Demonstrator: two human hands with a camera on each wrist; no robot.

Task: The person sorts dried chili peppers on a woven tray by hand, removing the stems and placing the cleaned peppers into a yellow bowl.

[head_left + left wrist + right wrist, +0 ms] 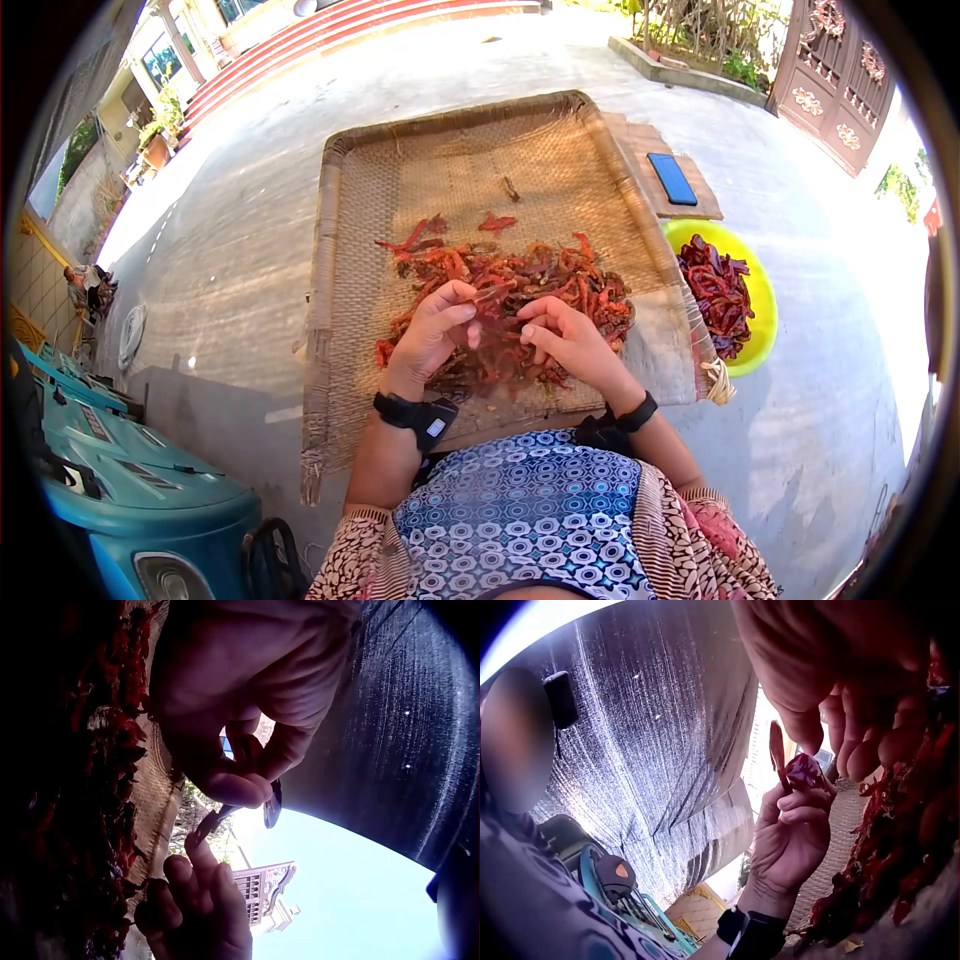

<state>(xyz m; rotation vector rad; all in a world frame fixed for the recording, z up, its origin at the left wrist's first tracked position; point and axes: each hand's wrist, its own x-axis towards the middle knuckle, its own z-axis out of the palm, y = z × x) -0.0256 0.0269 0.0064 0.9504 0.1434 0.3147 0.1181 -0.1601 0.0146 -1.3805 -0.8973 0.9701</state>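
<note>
My left hand (432,335) pinches a split red chili pepper (492,296) between thumb and fingers, held over the pile. In the right wrist view the pepper (804,771) spreads into two pieces, its paler inside facing out. My right hand (572,340) hovers just to the right with fingers loosely bent and nothing between them; in the left wrist view its fingertips lie close to the tip of the pepper (204,825). Beneath both hands a heap of red and brownish dried chilies (590,290) covers the near part of a woven tray (450,165).
Right of the tray stands a yellow-green basin (768,310) of dark red chilies (715,300). A blue phone (671,179) lies on cardboard (707,200) behind it. A teal vehicle (150,490) is parked at the near left. A few loose chilies (497,223) lie beyond the heap.
</note>
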